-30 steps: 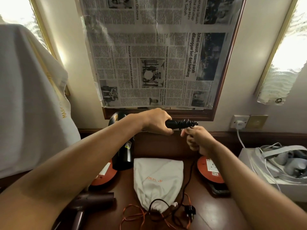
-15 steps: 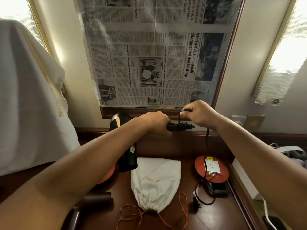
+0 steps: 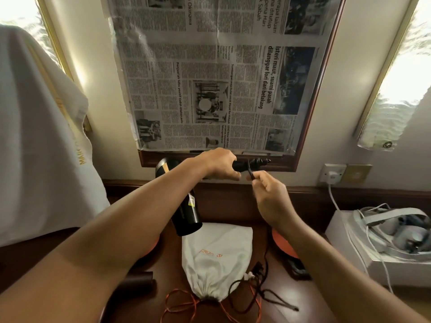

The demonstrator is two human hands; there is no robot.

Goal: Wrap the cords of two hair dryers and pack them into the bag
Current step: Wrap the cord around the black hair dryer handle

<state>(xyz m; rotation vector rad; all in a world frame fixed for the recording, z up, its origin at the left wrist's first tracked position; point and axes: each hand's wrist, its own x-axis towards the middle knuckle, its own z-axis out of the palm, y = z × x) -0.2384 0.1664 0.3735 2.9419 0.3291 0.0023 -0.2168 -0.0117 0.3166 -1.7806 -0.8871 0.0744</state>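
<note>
My left hand grips the handle of a black hair dryer, held up in front of the mirror frame with its barrel pointing down. A few turns of black cord are wound on the handle end. My right hand pinches the cord just below the handle. The loose rest of the cord and its plug trail on the table. A white drawstring bag with orange strings lies on the table below. The barrel of a second, brown dryer shows under my left forearm.
Newspaper covers the mirror on the wall. A white cloth hangs at the left. Orange round objects sit on the dark wooden table. A white box with a headset stands at the right, below a wall socket.
My right hand has come down from above the handle to just below it, carrying the cord round. The plug end has shifted on the table. My left hand keeps its grip.
</note>
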